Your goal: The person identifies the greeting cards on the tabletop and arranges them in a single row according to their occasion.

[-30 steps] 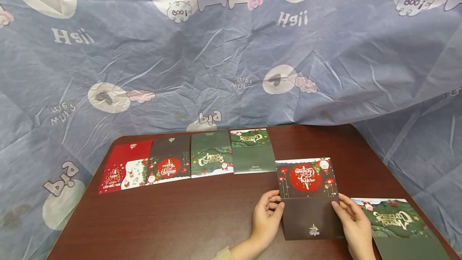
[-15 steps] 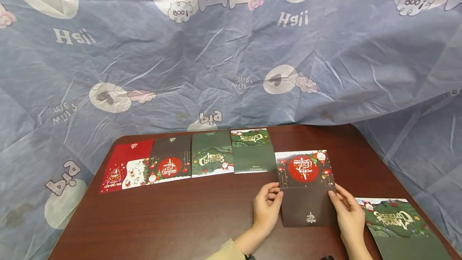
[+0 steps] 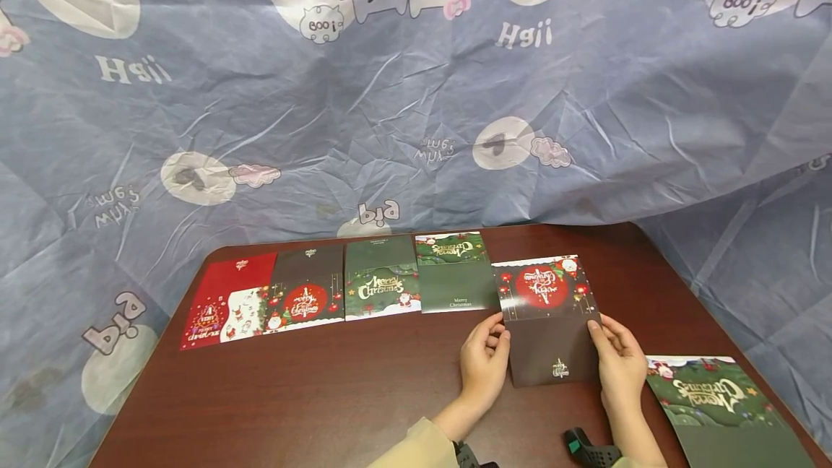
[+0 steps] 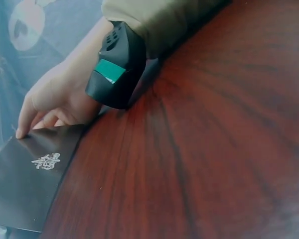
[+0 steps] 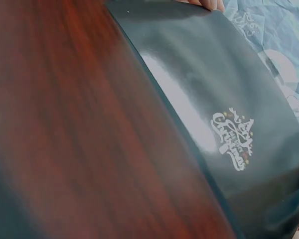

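A dark brown Christmas card (image 3: 552,345), unfolded, has a red circle with upside-down lettering on its far half. My left hand (image 3: 483,358) pinches its left edge, thumb on top and fingers beneath. On the opposite edge my right hand (image 3: 619,360) pinches it the same way. The card's far left corner comes up against the green card (image 3: 455,287) at the right end of a row. In the left wrist view, the left hand (image 4: 55,102) grips the dark card (image 4: 27,174) by its edge. The right wrist view shows the dark card (image 5: 189,74) close up, slightly bowed.
Along the back of the brown table (image 3: 292,396) lie a red card (image 3: 237,280), a dark card (image 3: 308,266) and a green card (image 3: 380,255). Another green card (image 3: 721,396) lies at the right edge. A blue printed cloth (image 3: 390,107) hangs behind the table.
Both hands have carried the dark brown card away from me and slightly left, up to the end of the row. Their grip on its edges is unchanged. The other cards have stayed put.
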Demonstrator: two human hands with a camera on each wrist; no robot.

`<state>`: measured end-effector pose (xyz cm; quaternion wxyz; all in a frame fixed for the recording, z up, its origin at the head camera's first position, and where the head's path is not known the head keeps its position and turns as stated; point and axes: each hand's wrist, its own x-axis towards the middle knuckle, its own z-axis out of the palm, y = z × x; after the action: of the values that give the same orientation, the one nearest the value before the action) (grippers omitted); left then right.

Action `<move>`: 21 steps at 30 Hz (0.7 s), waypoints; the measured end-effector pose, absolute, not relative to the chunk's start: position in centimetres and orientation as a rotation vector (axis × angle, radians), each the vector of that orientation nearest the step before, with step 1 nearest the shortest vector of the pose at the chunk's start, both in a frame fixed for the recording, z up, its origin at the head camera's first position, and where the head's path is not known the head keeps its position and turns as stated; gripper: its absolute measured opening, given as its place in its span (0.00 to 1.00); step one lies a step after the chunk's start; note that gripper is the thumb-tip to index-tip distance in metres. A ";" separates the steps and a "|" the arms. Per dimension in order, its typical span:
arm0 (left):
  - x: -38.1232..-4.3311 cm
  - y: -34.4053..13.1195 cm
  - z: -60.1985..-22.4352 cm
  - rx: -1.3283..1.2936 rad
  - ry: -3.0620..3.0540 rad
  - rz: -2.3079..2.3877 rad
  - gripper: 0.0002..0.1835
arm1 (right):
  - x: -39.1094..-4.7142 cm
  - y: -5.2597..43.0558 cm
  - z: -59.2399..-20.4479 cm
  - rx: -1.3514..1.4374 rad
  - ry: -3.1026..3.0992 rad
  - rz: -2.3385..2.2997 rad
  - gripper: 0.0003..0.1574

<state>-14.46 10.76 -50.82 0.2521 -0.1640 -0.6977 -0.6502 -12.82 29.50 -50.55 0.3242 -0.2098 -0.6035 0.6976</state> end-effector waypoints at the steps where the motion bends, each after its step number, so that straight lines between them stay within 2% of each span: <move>1: -14.7 10.9 -51.2 -0.451 -1.903 -1.750 0.15 | -13.0 29.6 -50.5 -0.551 -1.580 1.823 0.19; 11: -16.4 11.4 -52.4 -0.426 -2.014 -1.658 0.22 | -14.4 30.3 -50.3 -0.533 -1.609 1.833 0.18; 21: -18.0 12.0 -52.3 -0.441 -2.067 -1.529 0.22 | -15.8 31.3 -50.4 -0.516 -1.573 1.895 0.20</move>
<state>-18.04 11.99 -52.27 0.2635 -0.1633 -0.7643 -0.5655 -15.78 31.29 -50.39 0.3078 -0.1953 -0.5948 0.7165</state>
